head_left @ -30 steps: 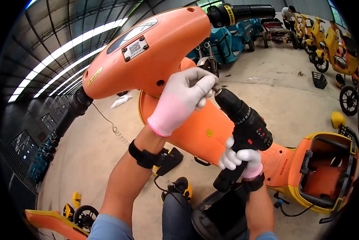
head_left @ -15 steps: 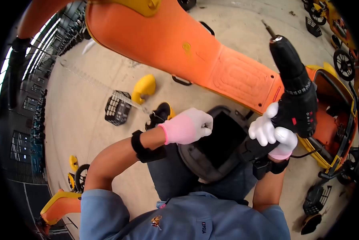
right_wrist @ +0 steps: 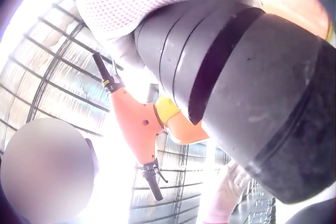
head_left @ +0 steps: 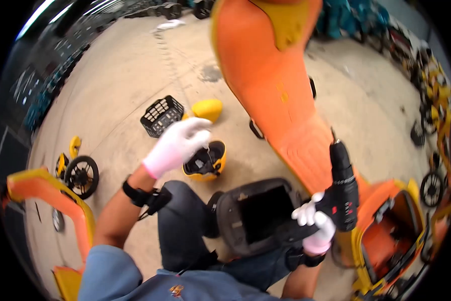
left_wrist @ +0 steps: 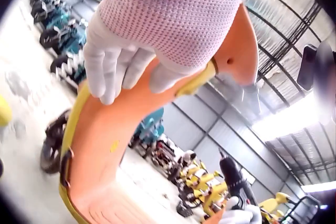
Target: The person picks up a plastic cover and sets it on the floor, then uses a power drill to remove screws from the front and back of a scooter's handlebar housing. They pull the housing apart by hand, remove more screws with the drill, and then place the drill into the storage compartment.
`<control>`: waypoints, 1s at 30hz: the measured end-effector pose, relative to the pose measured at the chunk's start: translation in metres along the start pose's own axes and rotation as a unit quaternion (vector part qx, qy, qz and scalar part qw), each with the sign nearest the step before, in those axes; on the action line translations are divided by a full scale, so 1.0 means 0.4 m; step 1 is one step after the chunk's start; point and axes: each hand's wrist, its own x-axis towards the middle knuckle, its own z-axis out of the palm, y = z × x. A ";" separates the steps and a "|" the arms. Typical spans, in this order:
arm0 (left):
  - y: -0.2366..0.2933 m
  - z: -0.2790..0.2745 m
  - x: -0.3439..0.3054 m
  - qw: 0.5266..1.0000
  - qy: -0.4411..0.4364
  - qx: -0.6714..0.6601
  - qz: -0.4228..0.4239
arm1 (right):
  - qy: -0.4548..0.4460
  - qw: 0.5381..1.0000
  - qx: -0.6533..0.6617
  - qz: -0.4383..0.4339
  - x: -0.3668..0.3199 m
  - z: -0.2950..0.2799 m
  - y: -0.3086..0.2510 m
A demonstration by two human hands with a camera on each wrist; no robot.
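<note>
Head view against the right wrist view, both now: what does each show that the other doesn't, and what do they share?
Only the head view: the black basket and yellow-and-black helmet-like shell on the floor, the spoked wheel at the left, and the drill's bit end.

Only the right wrist view: the orange scooter's handlebar cowl, with both black handlebar grips.

Both: the right hand gripping the drill, seen close up at its handle end from the wrist, the gloved left hand, and parts of the scooter.

Black basket [head_left: 161, 116] beside yellow shell [head_left: 208, 109] on pale floor [head_left: 116, 75]
</note>
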 end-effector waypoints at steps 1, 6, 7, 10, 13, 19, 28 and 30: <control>0.023 -0.058 -0.030 0.997 0.064 0.039 0.023 | -0.011 0.999 0.044 0.021 0.004 0.017 0.001; 0.089 -0.270 -0.048 0.966 0.236 0.097 0.050 | -0.053 0.987 0.120 0.096 0.087 0.053 0.152; 0.165 -0.254 -0.047 0.966 0.226 0.105 0.064 | -0.038 0.991 0.089 0.095 0.070 0.058 0.102; 0.174 -0.247 0.054 0.970 0.187 0.095 0.121 | -0.014 0.995 0.039 0.088 0.067 0.098 0.091; 0.207 -0.197 0.164 0.970 0.105 -0.013 0.218 | -0.009 0.999 -0.022 0.044 0.069 0.116 0.078; 0.238 -0.174 0.327 0.934 0.047 -0.099 0.340 | -0.003 0.999 -0.041 -0.032 0.109 0.223 0.099; 0.276 -0.152 0.435 0.864 -0.130 -0.226 0.432 | 0.058 0.969 -0.171 -0.171 0.195 0.420 0.150; 0.284 -0.143 0.438 0.845 -0.158 -0.235 0.455 | 0.111 0.956 -0.197 -0.185 0.220 0.485 0.166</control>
